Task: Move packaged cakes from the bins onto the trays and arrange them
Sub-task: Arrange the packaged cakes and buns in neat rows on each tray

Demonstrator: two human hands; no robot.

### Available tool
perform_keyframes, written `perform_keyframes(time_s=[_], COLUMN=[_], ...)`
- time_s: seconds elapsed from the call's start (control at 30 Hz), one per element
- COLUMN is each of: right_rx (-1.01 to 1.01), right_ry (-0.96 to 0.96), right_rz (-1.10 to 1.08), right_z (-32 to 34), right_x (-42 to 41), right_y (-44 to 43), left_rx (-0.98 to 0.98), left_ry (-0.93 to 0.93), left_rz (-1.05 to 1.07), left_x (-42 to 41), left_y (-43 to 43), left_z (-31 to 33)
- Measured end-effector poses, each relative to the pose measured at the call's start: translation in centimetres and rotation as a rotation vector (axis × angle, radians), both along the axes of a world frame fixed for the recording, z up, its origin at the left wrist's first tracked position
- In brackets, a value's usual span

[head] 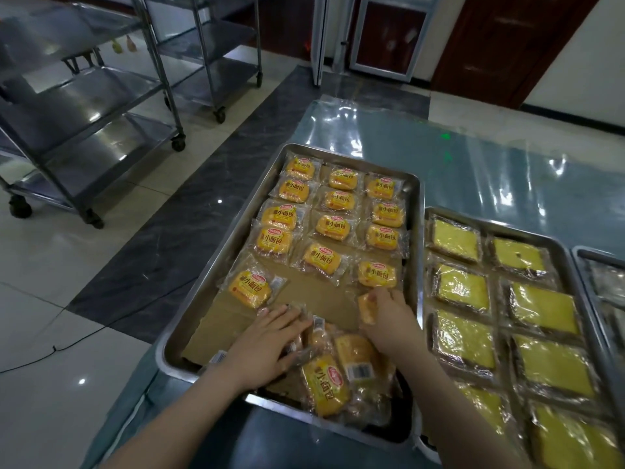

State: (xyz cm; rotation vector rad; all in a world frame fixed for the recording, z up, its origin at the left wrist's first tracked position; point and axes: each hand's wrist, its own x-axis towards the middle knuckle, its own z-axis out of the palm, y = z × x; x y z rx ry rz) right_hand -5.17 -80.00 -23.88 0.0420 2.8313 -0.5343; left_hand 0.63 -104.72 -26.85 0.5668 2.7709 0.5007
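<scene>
Right hand [389, 316]: fingers curled round one cake [366, 311]; last row pack [377, 274] just beyond fingertips. Left hand [267, 340]: fingers flat, spread, resting on loose pile [326, 384] at near end of tray [166, 348]. Risk: slippery wrappers slide under flat fingers, pile shifts toward near rim. Held cake may nudge row pack askew.

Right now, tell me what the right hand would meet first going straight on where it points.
Probably the nearest packaged cake in the right column of the tray; the right hand looks almost against its wrapper, though depth is unclear.
</scene>
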Motion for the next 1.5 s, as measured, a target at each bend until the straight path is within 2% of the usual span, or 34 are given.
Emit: perform_keyframes(time_s=[0.2, 0.33, 0.4, 0.5, 0.57, 0.73, 0.83, 1.03, 1.17, 1.3, 1.43, 1.5], right_rx=[-0.041, -0.083, -0.045, 0.051, 0.086, -0.085, -0.092, 0.000, 0.016, -0.166, -0.476, -0.566], right_ry=[-0.019, -0.027, -0.020, -0.040, -0.094, -0.181, -0.207, -0.114, -0.150, -0.099, -0.141, -0.185], right_rz=[-0.096, -0.136, -0.132, -0.043, 0.018, 0.075, 0.142, 0.193, 0.216, 0.112, -0.026, -0.061], right_z=[0.0, 0.1, 0.2, 0.6, 0.9, 0.8, 0.8, 0.2, 0.3, 0.9, 1.6, 1.7], right_x=[1.1, 0.0, -0.5, -1.4, -1.9, -2.1, -2.0, -1.7, -1.9, -1.9, -2.2, -2.3], right_y=[0.1, -0.4, -0.7, -0.8, -0.7, 0.6, 1.2, 0.1, 0.2, 0.9, 1.8, 1.8], left_rx=[0.108, 0.299, 0.356, 0.279, 0.195, -0.056, -0.172, -0.214, -0.201, -0.092, 0.252, 0.382], left_ry=[-0.079, -0.226, -0.225, -0.085, -0.060, -0.065, -0.101, -0.118, -0.130, -0.102, 0.136, 0.067], left_rz=[-0.022, 0.057, 0.108, 0.089, 0.056, 0.026, -0.004, -0.004, -0.004, 0.053, 0.218, 0.333], left_x=[-0.1, -1.3, -2.4, -4.5, -5.9, -8.8, -10.2, -11.4, -11.8, -11.7, -8.0, -5.6], left_y=[-0.5, -0.5, -0.3, 0.7, 1.8, 4.0, 4.7, 5.3, 5.2, 5.5, 5.3, 5.0], left_z=[0.6, 1.6, 2.4, 3.5, 3.9, 3.1, 2.7, 2.2, 1.9, 2.6, 3.2, 3.5])
